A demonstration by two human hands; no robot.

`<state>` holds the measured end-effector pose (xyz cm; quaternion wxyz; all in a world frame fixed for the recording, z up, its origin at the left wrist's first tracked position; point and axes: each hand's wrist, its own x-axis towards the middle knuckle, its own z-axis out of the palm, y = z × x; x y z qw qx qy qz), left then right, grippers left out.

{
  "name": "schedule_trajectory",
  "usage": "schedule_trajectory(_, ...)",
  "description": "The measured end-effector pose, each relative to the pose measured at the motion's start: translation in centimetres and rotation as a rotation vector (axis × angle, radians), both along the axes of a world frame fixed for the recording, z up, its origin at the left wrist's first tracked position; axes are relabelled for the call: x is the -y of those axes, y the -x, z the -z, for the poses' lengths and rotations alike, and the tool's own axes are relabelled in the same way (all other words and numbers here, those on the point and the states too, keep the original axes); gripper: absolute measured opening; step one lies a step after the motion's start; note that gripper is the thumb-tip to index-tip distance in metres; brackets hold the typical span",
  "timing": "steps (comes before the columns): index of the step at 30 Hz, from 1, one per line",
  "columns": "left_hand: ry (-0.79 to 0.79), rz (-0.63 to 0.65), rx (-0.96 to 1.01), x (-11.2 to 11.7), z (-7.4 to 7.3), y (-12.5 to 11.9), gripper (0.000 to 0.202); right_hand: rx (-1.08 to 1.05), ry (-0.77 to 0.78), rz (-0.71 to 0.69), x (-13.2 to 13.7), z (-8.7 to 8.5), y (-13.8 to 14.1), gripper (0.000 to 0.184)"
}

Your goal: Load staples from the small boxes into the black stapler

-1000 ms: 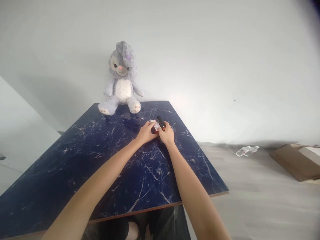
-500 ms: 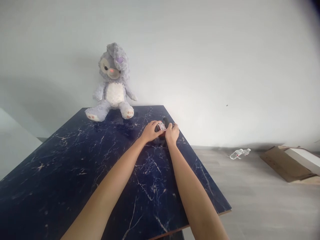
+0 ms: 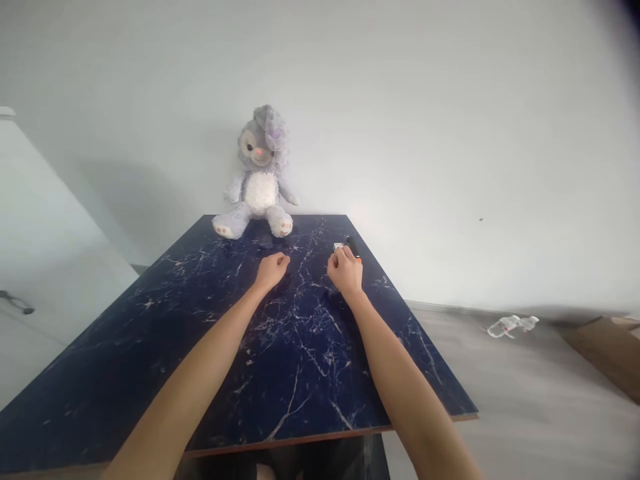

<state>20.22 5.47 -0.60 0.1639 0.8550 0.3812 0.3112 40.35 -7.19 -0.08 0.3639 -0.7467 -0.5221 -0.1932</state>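
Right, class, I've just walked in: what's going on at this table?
A person's right hand is curled at a small white object, beside a black-and-orange item; its grip is unclear. The left hand is curled, apart, with nothing visible in it. A plush toy sits at the table's far end.

On a blue marbled desk [image 3: 300, 347], a grey plush toy [image 3: 261, 193] with a cream belly sits upright at the far edge by the wall [image 3: 400, 100]. The left hand [image 3: 271, 271] has its fingers curled in. Well apart, the right hand [image 3: 346, 270] is at a small white-labelled item [image 3: 338, 246], beside a black-and-orange object [image 3: 353, 246]; its grip is hidden. Clear plastic bottles [image 3: 504, 326] and cardboard [image 3: 605, 353] lie on the floor [image 3: 540, 407].
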Motion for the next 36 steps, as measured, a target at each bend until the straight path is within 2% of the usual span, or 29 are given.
schedule_trajectory(3,-0.029,0.026,-0.147,1.7,0.1,4.4,0.031,0.083,0.111,-0.163,-0.6,0.1,1.7,0.024)
schedule_trajectory(5,-0.052,0.061,-0.244,3.3,0.2,6.2,0.024,0.129,0.192,-0.287,-1.1,0.3,3.1,0.024)
schedule_trajectory(8,-0.076,0.076,-0.343,5.1,0.2,7.2,0.022,0.196,0.314,-0.471,-1.6,0.6,5.9,0.018)
schedule_trajectory(12,-0.095,0.067,-0.399,5.7,-0.3,7.1,0.019,0.248,0.421,-0.623,-1.3,1.0,9.5,0.013)
schedule_trajectory(16,-0.105,0.068,-0.424,5.5,-0.6,7.2,0.016,0.211,0.440,-0.633,-1.0,1.5,10.9,0.017)
schedule_trajectory(27,-0.104,0.087,-0.439,5.5,-0.6,7.4,0.024,0.078,0.402,-0.636,-1.0,1.7,10.7,0.014)
schedule_trajectory(36,-0.080,0.122,-0.421,5.5,-0.8,7.4,0.015,0.053,0.395,-0.633,-0.9,1.6,10.7,0.015)
